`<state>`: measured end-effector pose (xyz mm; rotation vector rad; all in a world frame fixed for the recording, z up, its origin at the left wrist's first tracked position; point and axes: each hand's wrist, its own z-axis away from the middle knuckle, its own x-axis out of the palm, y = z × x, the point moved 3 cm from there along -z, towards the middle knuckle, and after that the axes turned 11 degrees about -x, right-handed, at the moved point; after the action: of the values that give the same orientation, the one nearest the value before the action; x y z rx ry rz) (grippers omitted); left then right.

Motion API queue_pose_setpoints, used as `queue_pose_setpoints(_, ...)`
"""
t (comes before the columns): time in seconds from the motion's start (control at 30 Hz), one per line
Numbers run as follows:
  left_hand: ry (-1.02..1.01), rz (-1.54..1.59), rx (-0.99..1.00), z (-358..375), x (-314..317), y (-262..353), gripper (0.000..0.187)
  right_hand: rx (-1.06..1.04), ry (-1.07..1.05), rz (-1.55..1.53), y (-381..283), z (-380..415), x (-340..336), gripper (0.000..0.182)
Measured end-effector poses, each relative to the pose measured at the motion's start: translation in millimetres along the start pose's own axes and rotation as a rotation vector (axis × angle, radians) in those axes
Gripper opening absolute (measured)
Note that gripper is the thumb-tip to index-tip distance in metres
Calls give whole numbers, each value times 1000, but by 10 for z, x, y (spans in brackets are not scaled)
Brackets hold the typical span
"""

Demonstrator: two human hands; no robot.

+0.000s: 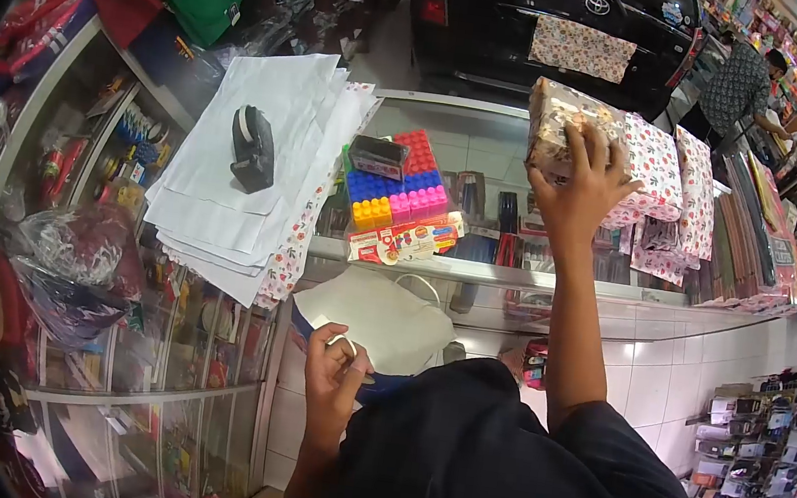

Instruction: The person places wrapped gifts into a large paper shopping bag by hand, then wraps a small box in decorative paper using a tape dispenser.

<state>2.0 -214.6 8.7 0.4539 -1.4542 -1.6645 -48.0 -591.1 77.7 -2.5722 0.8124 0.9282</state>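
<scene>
Beyond our right fingers, we read AVANZA on the black car [484, 41]. Our right hand [581, 177] spreads its fingers wide, touching the brown floral package [552, 119]; white floral packages [652, 166] lie just beside them. Our left hand [335, 381] curls its fingers round a white loop [343, 342]. Beyond those, the toy-block pack [409, 240] bears print too small to read.

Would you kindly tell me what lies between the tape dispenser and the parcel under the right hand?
The head view shows the edge of the paper stack, colourful toy blocks with a small dark box on top, then bare glass countertop.
</scene>
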Motion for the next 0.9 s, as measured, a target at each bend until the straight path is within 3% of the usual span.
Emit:
queue_pose_setpoints(0.33, 104, -2, 23, 2, -117, 16, 43, -219, 354, -355, 21, -9, -255, 75)
queue_pose_setpoints(0.5, 167, -12, 49, 17, -349, 14, 48, -146, 487, -716, -202, 189, -697, 74)
queue_pose_setpoints(0.53, 195, -12, 38, 24, -379, 20, 48, -10, 544, -917, -266, 332, -751, 78)
queue_pose_setpoints(0.6, 212, 36, 35, 54, -417, 60, 52, 53, 483, -1184, -370, 543, -885, 81)
queue_pose_setpoints(0.67, 268, 1, 39, 90, -450, 90, 54, 128, 120, -1421, -577, 730, -920, 81)
queue_pose_setpoints(0.7, 203, 40, 90, 105, -476, 94, 55, 159, 40, -1485, -795, 799, -873, 77)
queue_pose_setpoints(0.73, 136, 78, 141, 123, -487, 106, 57, 220, -171, -1597, -997, 823, -813, 70)
queue_pose_setpoints(0.77, 154, 62, 176, 143, -462, 141, 60, 290, -475, -1541, -1153, 908, -703, 65)
queue_pose_setpoints(0.8, 168, 58, 174, 154, -452, 172, 60, 318, -552, -1493, -1318, 1043, -565, 59)
queue_pose_setpoints(0.9, 233, 83, 158, 196, -431, 259, 71, 107, -739, -1322, -1737, 1437, -63, 58)
